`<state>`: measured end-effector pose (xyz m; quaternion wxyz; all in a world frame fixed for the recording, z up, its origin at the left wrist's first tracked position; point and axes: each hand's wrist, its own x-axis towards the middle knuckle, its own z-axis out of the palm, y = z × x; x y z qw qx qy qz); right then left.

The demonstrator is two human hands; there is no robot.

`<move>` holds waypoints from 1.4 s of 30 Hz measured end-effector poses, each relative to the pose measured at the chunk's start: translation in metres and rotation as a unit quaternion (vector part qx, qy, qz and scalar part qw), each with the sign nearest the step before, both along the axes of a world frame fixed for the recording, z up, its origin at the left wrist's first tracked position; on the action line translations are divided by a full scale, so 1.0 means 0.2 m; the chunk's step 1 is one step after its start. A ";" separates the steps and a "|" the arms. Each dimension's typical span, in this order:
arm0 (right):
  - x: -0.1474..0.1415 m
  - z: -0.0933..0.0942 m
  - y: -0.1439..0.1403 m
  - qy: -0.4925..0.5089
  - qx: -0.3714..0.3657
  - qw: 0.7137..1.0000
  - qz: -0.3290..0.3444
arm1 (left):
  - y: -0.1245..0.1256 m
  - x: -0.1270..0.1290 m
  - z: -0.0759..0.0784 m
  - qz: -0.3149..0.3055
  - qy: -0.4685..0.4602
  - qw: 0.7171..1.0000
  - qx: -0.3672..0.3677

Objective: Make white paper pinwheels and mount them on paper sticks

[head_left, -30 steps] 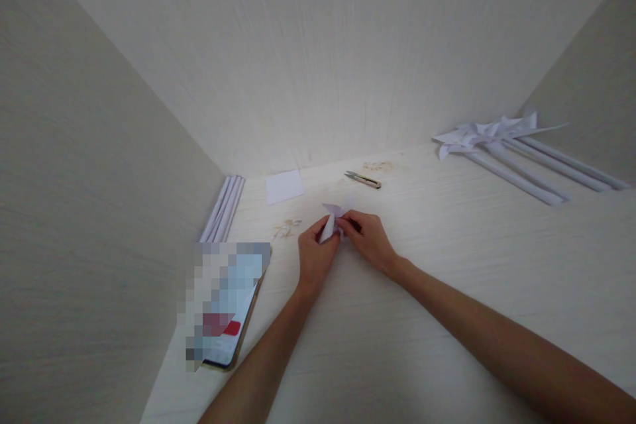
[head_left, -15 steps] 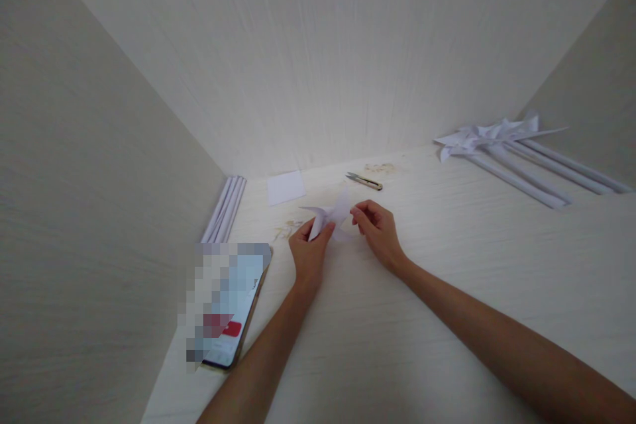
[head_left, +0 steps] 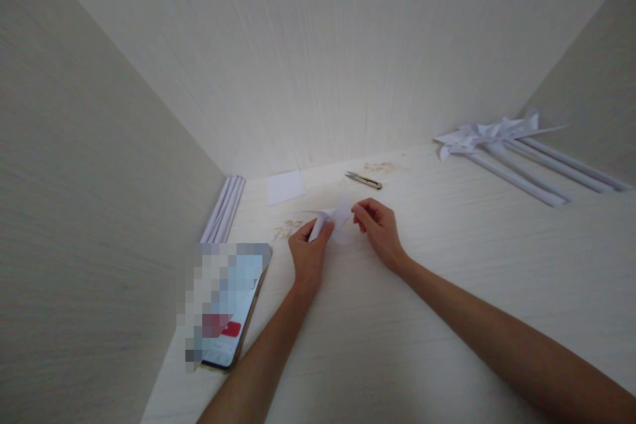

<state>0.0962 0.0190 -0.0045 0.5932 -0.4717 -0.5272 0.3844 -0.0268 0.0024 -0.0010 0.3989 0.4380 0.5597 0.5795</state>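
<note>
My left hand (head_left: 309, 248) grips a white paper pinwheel (head_left: 318, 228) by its rolled-paper stick, thumb in front. The pinwheel's blades are smeared by motion on the side toward my right hand (head_left: 376, 228). That hand hovers just right of the blades, fingers curled and thumb drawn in; nothing shows in its fingers. Whether its fingertips touch a blade I cannot tell. Beyond the hands lie thread snips (head_left: 364, 179) with a beige handle and a square of white paper (head_left: 285, 187).
Several finished white pinwheels (head_left: 477, 139) lie at the back right, sticks toward me. Rolled paper sticks (head_left: 223, 209) lean together at the left wall. A phone (head_left: 233, 311), partly pixelated, lies front left. Thin tan, stringy pieces (head_left: 287, 230) lie left of the pinwheel, others (head_left: 379, 166) behind the snips.
The pinwheel's blades have turned and look more blurred now. My left hand keeps its grip on the stick; my right hand has barely moved.
</note>
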 end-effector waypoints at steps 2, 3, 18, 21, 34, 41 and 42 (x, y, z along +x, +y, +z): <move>0.00 0.00 0.00 0.013 -0.006 1.000 -0.001 | 0.00 0.00 0.00 -0.004 0.001 1.000 0.006; 0.00 0.01 0.00 0.020 -0.011 1.000 -0.002 | 0.00 0.00 0.00 -0.004 0.004 1.000 0.007; 0.00 0.00 0.02 0.059 -0.030 0.998 0.000 | 0.01 -0.01 -0.03 0.016 0.011 1.000 0.012; 0.00 0.00 0.02 0.062 -0.030 0.998 0.005 | 0.00 -0.01 -0.03 0.015 0.007 1.000 0.014; 0.00 -0.01 0.02 0.071 -0.044 0.996 0.025 | 0.02 0.00 -0.02 -0.010 -0.016 1.000 0.005; 0.00 -0.01 0.02 0.072 -0.050 0.996 0.025 | 0.01 -0.01 -0.03 -0.004 -0.004 1.000 0.011; 0.00 -0.01 0.02 0.071 -0.051 0.996 0.026 | 0.01 -0.01 -0.03 -0.003 -0.005 1.000 0.012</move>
